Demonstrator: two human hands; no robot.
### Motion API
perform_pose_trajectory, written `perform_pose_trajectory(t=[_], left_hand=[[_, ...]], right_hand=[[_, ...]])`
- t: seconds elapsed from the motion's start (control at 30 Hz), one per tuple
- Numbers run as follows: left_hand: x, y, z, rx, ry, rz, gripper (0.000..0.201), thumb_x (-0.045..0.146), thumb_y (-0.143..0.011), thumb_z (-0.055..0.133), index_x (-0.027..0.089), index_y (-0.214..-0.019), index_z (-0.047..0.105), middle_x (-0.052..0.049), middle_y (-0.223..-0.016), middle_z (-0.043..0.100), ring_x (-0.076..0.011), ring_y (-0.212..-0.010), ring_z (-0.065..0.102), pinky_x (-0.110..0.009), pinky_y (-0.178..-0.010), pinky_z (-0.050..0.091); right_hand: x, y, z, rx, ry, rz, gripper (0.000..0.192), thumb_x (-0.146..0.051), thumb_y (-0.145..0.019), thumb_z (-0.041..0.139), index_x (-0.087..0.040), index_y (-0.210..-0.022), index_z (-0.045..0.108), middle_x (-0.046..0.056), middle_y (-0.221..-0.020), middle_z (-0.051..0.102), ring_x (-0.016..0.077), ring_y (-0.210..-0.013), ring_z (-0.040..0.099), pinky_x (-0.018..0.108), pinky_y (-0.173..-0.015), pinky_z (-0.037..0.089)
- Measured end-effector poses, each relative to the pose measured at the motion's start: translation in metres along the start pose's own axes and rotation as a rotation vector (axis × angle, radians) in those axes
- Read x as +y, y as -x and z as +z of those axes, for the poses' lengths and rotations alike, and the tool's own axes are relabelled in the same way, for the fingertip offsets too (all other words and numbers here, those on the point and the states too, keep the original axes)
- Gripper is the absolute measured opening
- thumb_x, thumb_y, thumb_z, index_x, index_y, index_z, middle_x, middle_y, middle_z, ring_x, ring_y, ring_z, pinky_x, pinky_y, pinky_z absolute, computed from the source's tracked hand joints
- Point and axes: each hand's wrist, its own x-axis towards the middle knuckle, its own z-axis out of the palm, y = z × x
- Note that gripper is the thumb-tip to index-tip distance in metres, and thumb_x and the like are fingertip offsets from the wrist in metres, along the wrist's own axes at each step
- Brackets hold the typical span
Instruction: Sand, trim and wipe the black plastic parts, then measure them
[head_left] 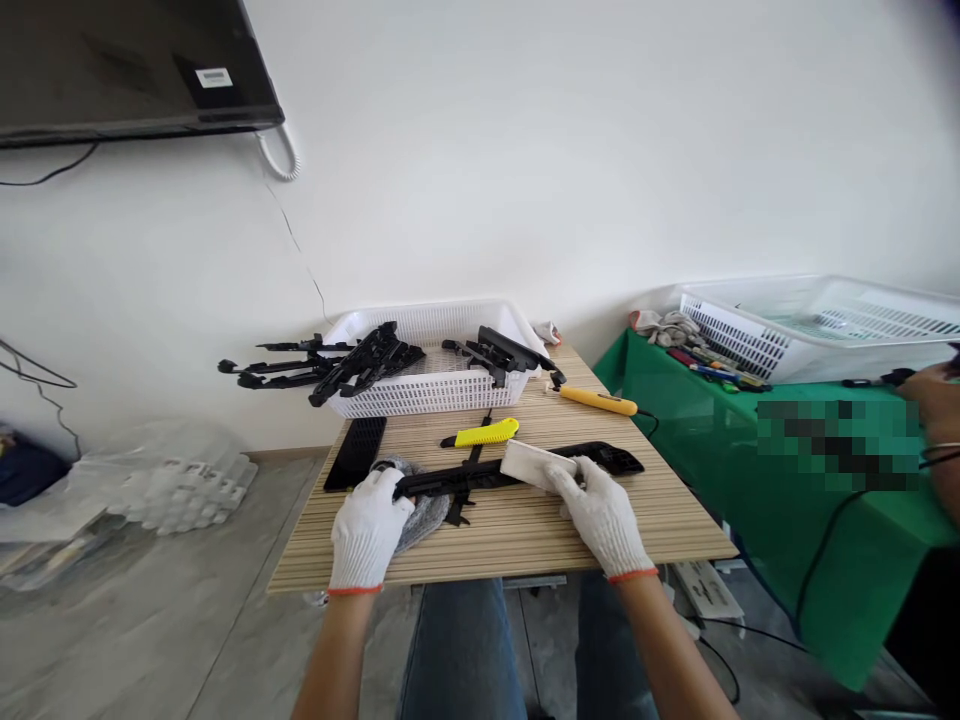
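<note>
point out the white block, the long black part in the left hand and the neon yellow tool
white block (pixel 527 463): head view, on its uncovered broad face
long black part (pixel 490 474): head view, on its middle stretch
neon yellow tool (pixel 485 434): head view, on its yellow body

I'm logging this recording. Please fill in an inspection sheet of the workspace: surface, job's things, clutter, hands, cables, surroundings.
Surface: striped wood-look table.
Job's things: long black part lying across the table; white block against its right-hand stretch.
Clutter: yellow cutter, dark flat slab, grey cloth, yellow-handled tool; white basket with black parts overhanging its rim.
Hands: both gloved; left hand grips the part's left end, right hand holds the block.
Cables: black cable from the yellow-handled tool; others on the floor.
Surroundings: green-covered table at right, another person's hand beyond; wall screen upper left.
</note>
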Motion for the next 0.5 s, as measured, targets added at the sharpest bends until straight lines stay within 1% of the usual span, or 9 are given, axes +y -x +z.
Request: perform_pose_trajectory(t=[0.07,0.13,0.17,0.23,0.3,0.33,0.37,0.43,0.5], left_hand=[[0.001,0.0,-0.001,-0.014,-0.001,-0.014,0.027,0.03,-0.09,0.055,0.026,-0.114,0.066,-0.007,-0.119,0.068,-0.0264,-0.102,0.067,-0.033,-0.075,0.047],[0.001,0.0,-0.001,-0.022,-0.001,-0.019,0.027,0.031,-0.09,0.054,0.026,-0.115,0.065,-0.007,-0.119,0.068,-0.0261,-0.102,0.067,-0.033,-0.075,0.047],[0.001,0.0,-0.001,-0.025,0.001,-0.02,0.027,0.031,-0.09,0.054,0.027,-0.115,0.065,-0.007,-0.118,0.068,-0.0259,-0.102,0.067,-0.032,-0.075,0.047],[0.001,0.0,-0.001,-0.02,0.006,-0.016,0.027,0.031,-0.09,0.054,0.027,-0.114,0.065,-0.006,-0.116,0.069,-0.0256,-0.101,0.068,-0.032,-0.074,0.048],[0.001,0.001,0.001,-0.005,0.01,-0.007,0.027,0.03,-0.09,0.054,0.027,-0.114,0.065,-0.006,-0.116,0.069,-0.0258,-0.1,0.068,-0.033,-0.074,0.048],[0.001,0.001,0.001,0.006,0.012,-0.005,0.028,0.03,-0.089,0.055,0.027,-0.115,0.065,-0.006,-0.117,0.068,-0.026,-0.1,0.068,-0.033,-0.074,0.048],[0.001,0.002,0.002,0.015,0.016,-0.003,0.029,0.029,-0.089,0.055,0.027,-0.116,0.064,-0.006,-0.118,0.068,-0.0262,-0.1,0.068,-0.033,-0.074,0.048],[0.001,0.002,0.004,0.024,0.025,0.004,0.03,0.029,-0.089,0.056,0.027,-0.117,0.064,-0.006,-0.118,0.068,-0.0262,-0.101,0.068,-0.033,-0.075,0.048],[0.001,0.002,0.005,0.026,0.032,0.01,0.029,0.029,-0.088,0.057,0.027,-0.116,0.065,-0.005,-0.118,0.068,-0.0262,-0.1,0.068,-0.033,-0.075,0.048]], right_hand=[[0.0,0.002,0.0,-0.012,0.011,0.013,0.038,-0.062,-0.084,0.051,-0.026,-0.083,0.062,-0.002,-0.053,0.059,0.0209,-0.058,0.059,0.029,-0.059,0.04],[0.001,0.004,0.001,0.025,-0.046,0.041,0.043,-0.061,-0.086,0.049,-0.025,-0.102,0.066,-0.002,-0.059,0.064,0.0214,-0.056,0.06,0.032,-0.06,0.044],[0.002,0.005,0.003,0.03,-0.084,0.027,0.049,-0.06,-0.087,0.048,-0.023,-0.114,0.066,0.0,-0.064,0.067,0.022,-0.057,0.062,0.033,-0.062,0.046],[0.003,0.006,0.007,-0.028,-0.139,-0.096,0.056,-0.057,-0.088,0.048,-0.022,-0.13,0.062,0.004,-0.084,0.074,0.0243,-0.074,0.068,0.036,-0.073,0.052],[0.005,0.006,0.01,-0.067,-0.121,-0.241,0.056,-0.055,-0.088,0.049,-0.024,-0.133,0.063,0.007,-0.108,0.074,0.0266,-0.102,0.067,0.038,-0.089,0.051],[0.005,0.006,0.011,-0.027,-0.096,-0.267,0.056,-0.054,-0.089,0.047,-0.024,-0.133,0.064,0.008,-0.117,0.072,0.0271,-0.111,0.064,0.038,-0.094,0.049],[0.006,0.005,0.011,0.05,-0.067,-0.255,0.056,-0.053,-0.091,0.044,-0.024,-0.135,0.063,0.009,-0.12,0.07,0.0275,-0.113,0.063,0.039,-0.094,0.049],[0.007,0.001,0.01,0.193,0.016,-0.216,0.059,-0.051,-0.095,0.035,-0.022,-0.141,0.058,0.011,-0.117,0.069,0.0271,-0.103,0.065,0.039,-0.085,0.051],[0.005,-0.005,0.006,0.209,0.156,-0.295,0.057,-0.049,-0.097,0.033,-0.023,-0.143,0.056,0.011,-0.108,0.07,0.0258,-0.089,0.065,0.036,-0.074,0.049]])
